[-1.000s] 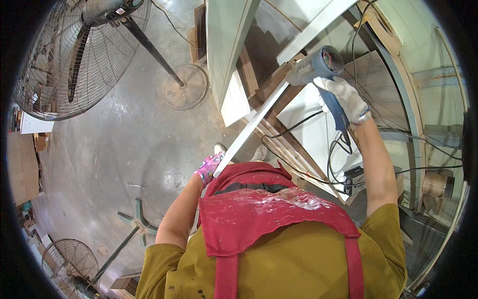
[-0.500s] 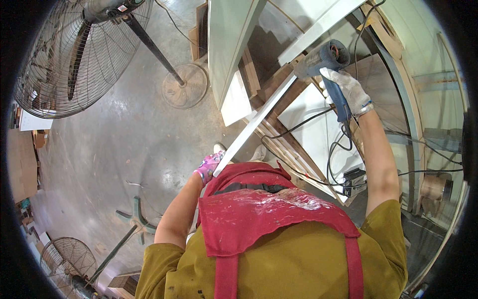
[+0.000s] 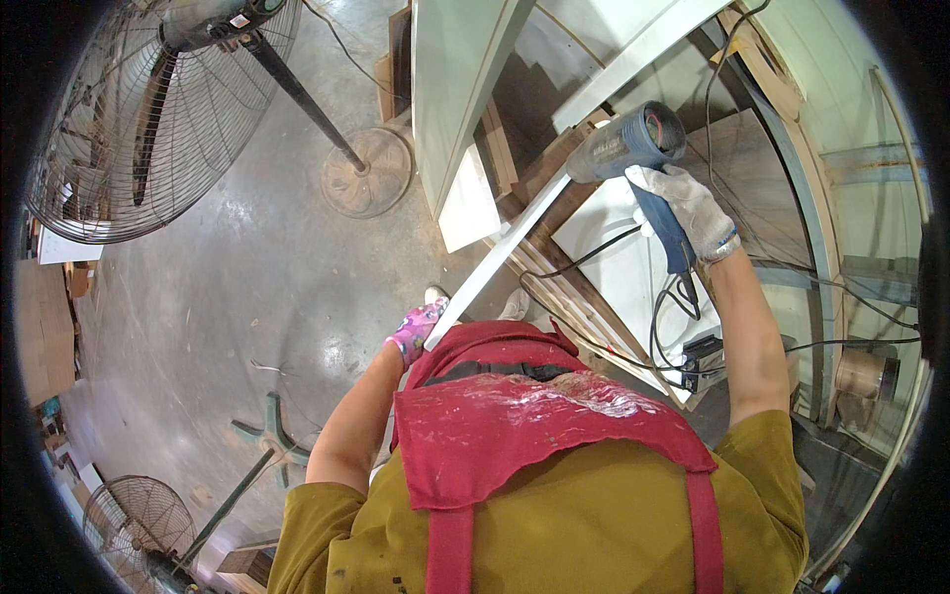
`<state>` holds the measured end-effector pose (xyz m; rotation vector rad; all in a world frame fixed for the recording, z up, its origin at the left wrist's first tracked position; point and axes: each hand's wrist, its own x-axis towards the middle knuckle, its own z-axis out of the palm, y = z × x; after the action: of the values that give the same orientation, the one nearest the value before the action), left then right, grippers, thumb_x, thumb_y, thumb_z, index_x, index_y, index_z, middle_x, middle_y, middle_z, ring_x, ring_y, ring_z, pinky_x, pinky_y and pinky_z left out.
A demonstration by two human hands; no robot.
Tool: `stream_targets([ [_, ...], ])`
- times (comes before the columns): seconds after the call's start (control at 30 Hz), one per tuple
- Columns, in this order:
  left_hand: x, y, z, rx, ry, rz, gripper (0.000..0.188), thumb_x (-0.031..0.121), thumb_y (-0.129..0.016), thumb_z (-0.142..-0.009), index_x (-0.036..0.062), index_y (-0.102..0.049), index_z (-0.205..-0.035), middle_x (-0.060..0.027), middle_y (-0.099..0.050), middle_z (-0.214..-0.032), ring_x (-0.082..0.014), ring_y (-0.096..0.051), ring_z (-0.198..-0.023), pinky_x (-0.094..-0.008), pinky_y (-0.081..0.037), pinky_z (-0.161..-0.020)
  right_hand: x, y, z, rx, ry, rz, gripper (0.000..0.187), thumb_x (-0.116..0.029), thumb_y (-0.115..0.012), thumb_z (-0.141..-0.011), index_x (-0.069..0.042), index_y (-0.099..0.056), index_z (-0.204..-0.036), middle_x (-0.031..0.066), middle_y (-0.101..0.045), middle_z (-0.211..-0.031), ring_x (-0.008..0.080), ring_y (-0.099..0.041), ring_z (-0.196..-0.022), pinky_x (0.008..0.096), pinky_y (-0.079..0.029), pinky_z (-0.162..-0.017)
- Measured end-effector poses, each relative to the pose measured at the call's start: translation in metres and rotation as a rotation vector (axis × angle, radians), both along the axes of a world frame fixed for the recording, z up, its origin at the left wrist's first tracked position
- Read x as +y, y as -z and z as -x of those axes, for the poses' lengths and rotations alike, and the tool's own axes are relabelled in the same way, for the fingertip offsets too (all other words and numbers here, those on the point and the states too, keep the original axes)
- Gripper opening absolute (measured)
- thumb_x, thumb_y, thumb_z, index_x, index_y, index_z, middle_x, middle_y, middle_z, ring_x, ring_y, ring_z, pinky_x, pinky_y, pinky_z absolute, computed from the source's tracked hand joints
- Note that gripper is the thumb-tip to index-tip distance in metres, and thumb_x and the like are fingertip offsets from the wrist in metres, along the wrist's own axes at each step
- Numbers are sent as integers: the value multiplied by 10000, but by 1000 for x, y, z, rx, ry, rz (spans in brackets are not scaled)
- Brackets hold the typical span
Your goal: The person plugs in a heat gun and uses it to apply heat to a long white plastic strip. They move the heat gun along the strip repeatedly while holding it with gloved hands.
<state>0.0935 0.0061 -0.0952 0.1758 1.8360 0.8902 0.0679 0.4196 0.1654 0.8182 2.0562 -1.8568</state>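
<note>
Long white strip (image 3: 495, 262) — thin, slanted

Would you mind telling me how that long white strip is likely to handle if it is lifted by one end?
The white strip looks stiff: held at its near end by the left hand, it runs straight with no visible sag. Being long and thin, it is probably light but may swing or flex. Its smooth painted-looking face could be slippery.

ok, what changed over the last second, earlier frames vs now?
The right hand swung the heat gun up and away along the white strip, then back down toward the person, ending close to where it began. Its grip on the blue handle did not change. The left hand kept hold of the strip's near end, and the strip and the fan stayed put.
</note>
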Motion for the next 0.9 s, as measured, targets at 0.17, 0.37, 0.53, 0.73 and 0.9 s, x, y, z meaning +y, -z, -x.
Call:
stream_targets([
  [0.17, 1, 7, 3, 322, 257, -10, 274, 150, -548, -939, 111, -581, -1208, -124, -684, -1018, -275, -673, -901, -369, -527, -748, -3, -1, -6, -9, -100, 86, 382, -382, -690, -900, -40, -639, -1062, 50, -660, -823, 107, -612, -623, 245, -510, -527],
  [0.37, -1, 24, 3, 295, 211, -74, 277, 149, -548, -937, 116, -576, -1211, -124, -685, -980, -271, -680, -857, -373, -530, -721, -10, 4, -14, 95, -125, 14, 387, -351, -695, -891, -34, -632, -1104, 68, -664, -847, 131, -622, -654, 259, -523, -567],
  [0.53, 2, 11, 6, 420, 211, -112, 251, 158, -539, -944, 120, -589, -1186, -111, -688, -943, -249, -680, -841, -370, -525, -712, -4, 3, -16, -16, -144, 93, 381, -320, -695, -898, -37, -618, -1141, 75, -663, -872, 130, -626, -672, 256, -524, -568],
  [0.73, 7, -6, 9, 153, 126, -3, 230, 181, -530, -949, 119, -602, -1158, -126, -687, -959, -253, -679, -873, -367, -519, -727, -3, 3, -17, 4, -58, 206, 377, -308, -679, -924, -43, -605, -1182, 61, -665, -883, 118, -633, -681, 251, -526, -565],
  [0.9, 9, 3, 4, 281, 188, -2, 222, 191, -513, -969, 128, -607, -1160, -121, -690, -976, -253, -678, -887, -364, -520, -732, -6, 9, -13, 78, -25, 66, 364, -370, -669, -929, -35, -643, -1070, 48, -654, -796, 119, -601, -597, 258, -511, -534],
])
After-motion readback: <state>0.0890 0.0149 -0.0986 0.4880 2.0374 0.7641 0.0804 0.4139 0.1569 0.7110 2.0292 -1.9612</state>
